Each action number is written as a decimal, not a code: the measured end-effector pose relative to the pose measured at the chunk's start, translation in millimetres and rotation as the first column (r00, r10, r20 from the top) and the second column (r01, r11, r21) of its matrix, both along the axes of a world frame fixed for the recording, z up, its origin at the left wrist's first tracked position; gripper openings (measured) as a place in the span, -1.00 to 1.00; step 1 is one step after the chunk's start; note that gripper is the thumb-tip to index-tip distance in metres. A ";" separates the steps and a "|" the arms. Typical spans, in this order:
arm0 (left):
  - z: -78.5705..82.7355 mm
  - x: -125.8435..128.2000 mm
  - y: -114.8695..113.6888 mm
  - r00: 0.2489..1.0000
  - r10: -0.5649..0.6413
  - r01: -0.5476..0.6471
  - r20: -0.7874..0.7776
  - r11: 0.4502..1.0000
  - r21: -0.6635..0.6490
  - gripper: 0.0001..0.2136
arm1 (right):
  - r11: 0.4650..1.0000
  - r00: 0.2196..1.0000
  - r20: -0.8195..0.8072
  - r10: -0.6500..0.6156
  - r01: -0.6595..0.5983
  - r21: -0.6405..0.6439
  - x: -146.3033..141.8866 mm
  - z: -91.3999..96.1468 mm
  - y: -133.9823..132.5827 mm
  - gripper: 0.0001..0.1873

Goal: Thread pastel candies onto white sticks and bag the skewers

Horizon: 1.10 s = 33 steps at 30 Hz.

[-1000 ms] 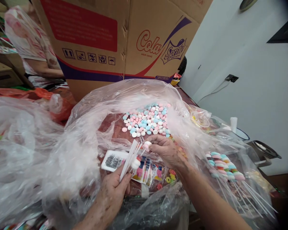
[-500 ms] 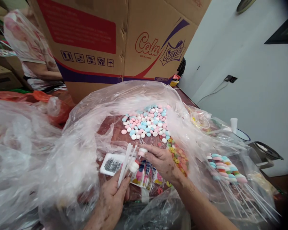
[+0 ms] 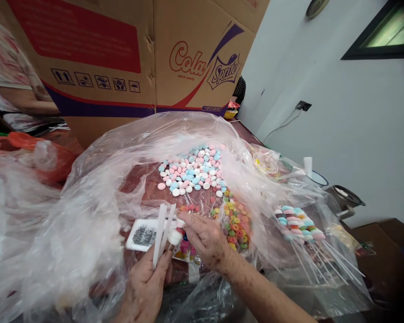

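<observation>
Cardboard box point(image 3: 128, 58) top cut off

A plain white wall point(image 3: 350, 134) fills the right side, with a wall socket point(image 3: 304, 106) and its cable. A dark-framed window point(image 3: 387, 36) sits far right. A large cardboard box point(image 3: 121, 67) stands at the far side.

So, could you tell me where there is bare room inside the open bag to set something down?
A bare brown patch lies left of the pastel candies, above the label. It is crowded around the ring candies and finished sticks.
</observation>
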<state>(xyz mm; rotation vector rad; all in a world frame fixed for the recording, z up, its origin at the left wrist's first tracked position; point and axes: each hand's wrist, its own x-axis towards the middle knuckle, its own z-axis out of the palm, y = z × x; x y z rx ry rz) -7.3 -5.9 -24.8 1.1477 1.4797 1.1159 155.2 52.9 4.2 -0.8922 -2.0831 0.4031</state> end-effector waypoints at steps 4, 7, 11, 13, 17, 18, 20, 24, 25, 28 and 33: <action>-1.8 3.8 -2.0 0.999 -0.032 0.032 0.006 0.999 -0.009 -0.64 | 0.999 1.000 0.019 0.021 -0.020 -0.034 -4.9 -0.8 -6.0 -0.61; -0.5 4.4 -3.1 1.000 -0.029 0.029 0.003 0.999 -0.028 -0.60 | 0.993 0.995 0.045 0.087 -0.083 -0.088 -3.5 3.9 -7.3 -0.60; 2.5 0.4 -4.3 0.999 -0.025 0.026 0.028 0.999 -0.040 -0.60 | 0.983 0.998 0.054 0.034 -0.024 -0.179 21.0 19.9 1.5 -0.60; 2.4 -3.4 -4.8 0.996 -0.043 0.049 0.075 0.996 -0.074 -0.60 | 0.957 0.985 0.073 -0.158 0.171 -0.236 43.8 30.1 10.7 -0.63; -0.5 -10.0 -6.2 0.988 -0.090 0.106 0.127 0.987 -0.118 -0.58 | 0.871 0.818 0.470 -0.332 0.457 -0.181 89.2 43.1 25.2 -0.76; -1.0 -10.8 -6.7 0.987 -0.095 0.111 0.133 0.987 -0.116 -0.59 | 0.867 0.748 0.599 -0.285 0.468 -0.172 96.5 43.5 25.1 -0.77; -1.5 -11.5 -7.5 0.987 -0.088 0.104 0.134 0.988 -0.112 -0.61 | 0.852 0.576 0.796 -0.186 0.498 -0.162 104.1 41.4 19.3 -0.78; -1.7 -11.2 -8.6 0.989 -0.105 0.117 0.103 0.986 -0.119 -0.60 | 0.870 0.301 0.937 -0.177 0.494 0.005 96.8 33.0 -4.7 -0.76; -1.9 -11.2 -8.8 0.989 -0.112 0.124 0.098 0.985 -0.120 -0.59 | 0.885 0.282 0.942 -0.182 0.464 0.032 92.5 30.9 -9.8 -0.72; -2.6 -11.4 -9.2 0.989 -0.113 0.124 0.094 0.984 -0.127 -0.58 | 0.889 0.308 0.932 -0.189 0.457 0.029 80.3 23.8 -16.2 -0.70; -6.4 -12.5 -9.5 0.988 -0.123 0.134 0.092 0.983 -0.127 -0.60 | 0.880 0.672 0.691 -0.264 0.461 -0.112 76.4 10.2 -2.8 -0.75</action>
